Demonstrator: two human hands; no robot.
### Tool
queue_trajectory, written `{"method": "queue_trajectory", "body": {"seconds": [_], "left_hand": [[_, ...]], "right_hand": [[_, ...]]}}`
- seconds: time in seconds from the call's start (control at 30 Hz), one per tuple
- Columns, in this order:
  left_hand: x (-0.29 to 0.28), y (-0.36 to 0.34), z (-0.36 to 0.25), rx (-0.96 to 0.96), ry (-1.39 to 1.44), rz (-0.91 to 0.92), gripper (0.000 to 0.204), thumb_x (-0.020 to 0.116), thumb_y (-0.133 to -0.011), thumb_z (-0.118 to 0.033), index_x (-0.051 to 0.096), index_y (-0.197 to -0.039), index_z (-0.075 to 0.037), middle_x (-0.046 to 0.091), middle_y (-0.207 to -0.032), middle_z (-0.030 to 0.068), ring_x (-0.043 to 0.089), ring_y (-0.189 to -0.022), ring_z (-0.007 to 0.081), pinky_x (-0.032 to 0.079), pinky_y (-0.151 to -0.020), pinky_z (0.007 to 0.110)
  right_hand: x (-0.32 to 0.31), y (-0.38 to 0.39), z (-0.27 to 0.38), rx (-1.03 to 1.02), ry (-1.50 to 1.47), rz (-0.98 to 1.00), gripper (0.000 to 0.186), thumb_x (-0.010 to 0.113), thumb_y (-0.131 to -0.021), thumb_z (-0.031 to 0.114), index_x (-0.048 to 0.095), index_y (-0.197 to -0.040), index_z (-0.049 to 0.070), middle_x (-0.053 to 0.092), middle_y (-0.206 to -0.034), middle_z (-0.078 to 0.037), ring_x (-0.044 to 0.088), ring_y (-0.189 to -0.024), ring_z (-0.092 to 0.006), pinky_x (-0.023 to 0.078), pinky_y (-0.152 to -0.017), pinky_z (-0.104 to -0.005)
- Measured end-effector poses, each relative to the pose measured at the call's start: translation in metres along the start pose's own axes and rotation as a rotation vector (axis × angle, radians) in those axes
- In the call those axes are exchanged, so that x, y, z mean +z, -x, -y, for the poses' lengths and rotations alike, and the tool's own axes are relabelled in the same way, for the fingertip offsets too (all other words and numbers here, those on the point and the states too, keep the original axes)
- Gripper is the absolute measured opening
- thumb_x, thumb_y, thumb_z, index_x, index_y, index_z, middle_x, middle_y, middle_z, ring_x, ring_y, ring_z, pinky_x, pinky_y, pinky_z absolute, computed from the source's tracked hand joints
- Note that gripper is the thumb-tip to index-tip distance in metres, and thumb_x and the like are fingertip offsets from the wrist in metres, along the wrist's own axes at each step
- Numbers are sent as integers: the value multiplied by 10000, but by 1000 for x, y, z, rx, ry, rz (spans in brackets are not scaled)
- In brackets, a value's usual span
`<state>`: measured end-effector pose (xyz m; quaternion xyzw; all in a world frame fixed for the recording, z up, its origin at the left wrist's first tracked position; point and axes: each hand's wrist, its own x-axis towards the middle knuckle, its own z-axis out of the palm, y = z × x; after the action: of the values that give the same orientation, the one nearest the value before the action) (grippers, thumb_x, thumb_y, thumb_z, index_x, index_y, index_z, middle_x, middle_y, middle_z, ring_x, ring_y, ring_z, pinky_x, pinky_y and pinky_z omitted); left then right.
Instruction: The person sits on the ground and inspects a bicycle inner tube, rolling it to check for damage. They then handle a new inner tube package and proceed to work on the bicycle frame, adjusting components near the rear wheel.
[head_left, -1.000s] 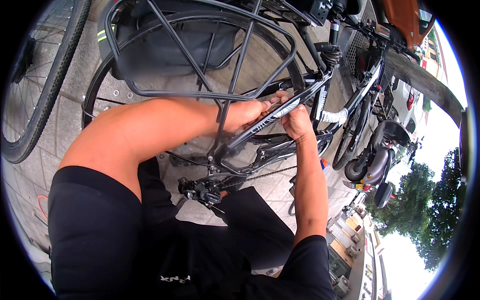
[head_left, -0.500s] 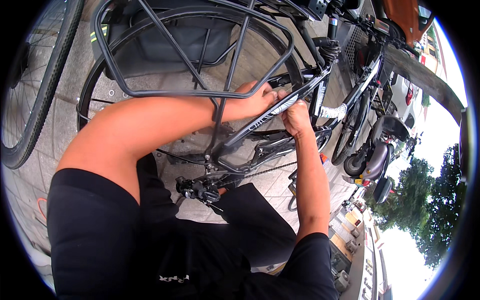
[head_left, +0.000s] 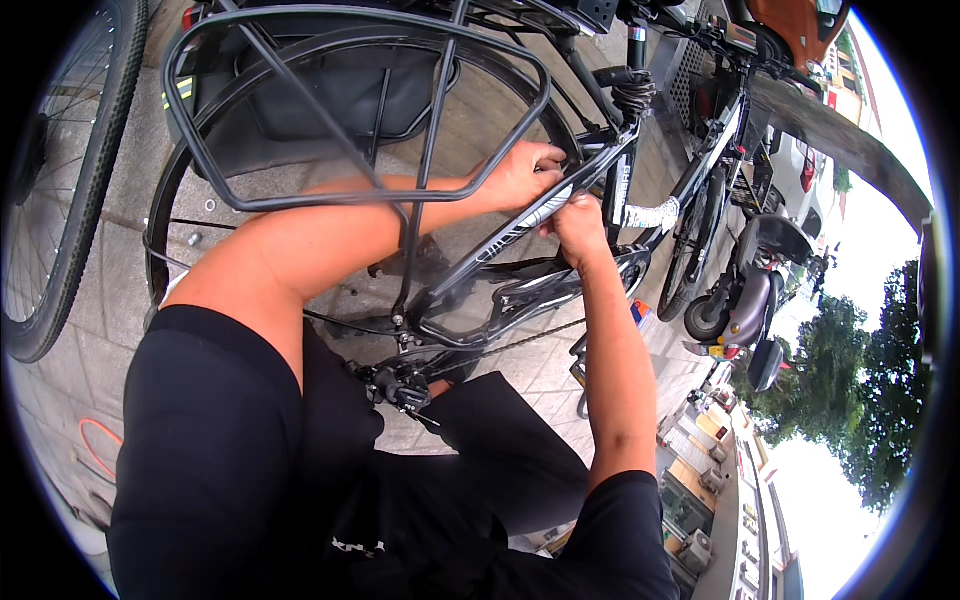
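A black bicycle frame tube with white markings (head_left: 500, 238) slants between my hands. My left hand (head_left: 525, 178) is on its upper left side, near the rear wheel (head_left: 176, 170), fingers curled. On the opposite side my right hand (head_left: 578, 232) is closed against the tube. What either hand grips is hidden by the fingers and the tube. My left forearm passes beneath the black tubular rack (head_left: 300, 203). Below the tube are the chain (head_left: 530, 342) and the rear derailleur (head_left: 404, 390), close to my knees.
Behind the rear wheel sits a black bag (head_left: 345, 95). A coiled cable lock (head_left: 633, 92) hangs on the frame. Another bicycle wheel (head_left: 125, 130) stands at the far left, above an orange hose (head_left: 92, 440). To the right are a parked scooter (head_left: 748, 292) and a white car (head_left: 790, 165).
My left hand has moved slightly up and away from my right, leaving a wider gap between their fingers. The right hand stays by the tube. The whole view has shifted a little.
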<state>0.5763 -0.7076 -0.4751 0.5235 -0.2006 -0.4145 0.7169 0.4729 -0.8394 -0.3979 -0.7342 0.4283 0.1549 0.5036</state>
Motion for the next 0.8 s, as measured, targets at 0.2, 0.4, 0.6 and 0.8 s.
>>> {"method": "queue_trajectory", "body": {"seconds": [0.2, 0.4, 0.6, 0.8], "left_hand": [[6, -17, -6, -37, -22, 7, 355, 708, -964, -245, 731, -1212, 8, 800, -1042, 152, 778, -913, 207, 590, -820, 329], [8, -33, -14, -98, -157, -53, 330, 777, -900, -307, 786, -1022, 0, 801, -979, 151, 782, -870, 250, 597, -804, 367], [8, -28, -10, -142, -275, -68, 342, 785, -885, -317, 777, -995, 7, 798, -923, 143, 777, -836, 239, 598, -785, 356], [-4, -5, -4, -96, -100, -187, 318, 773, -874, -275, 743, -998, 16, 776, -872, 127, 740, -800, 168, 584, -740, 321]], "right_hand": [[2, 0, 0, -6, 15, -21, 179, 546, -968, 2, 715, -908, 10, 715, -794, -88, 640, -617, -161, 521, -535, -294], [2, 4, 9, -16, 125, -26, 207, 518, -918, -9, 723, -884, -4, 742, -752, -106, 687, -617, -171, 527, -557, -304], [9, 22, 26, -14, 451, 96, 172, 568, -886, 27, 730, -880, -28, 743, -762, -138, 711, -667, -197, 551, -632, -361], [1, 47, 14, -629, 1424, -130, 99, 669, -885, 177, 741, -872, 110, 731, -839, -95, 694, -867, -303, 490, -844, -437]]}}
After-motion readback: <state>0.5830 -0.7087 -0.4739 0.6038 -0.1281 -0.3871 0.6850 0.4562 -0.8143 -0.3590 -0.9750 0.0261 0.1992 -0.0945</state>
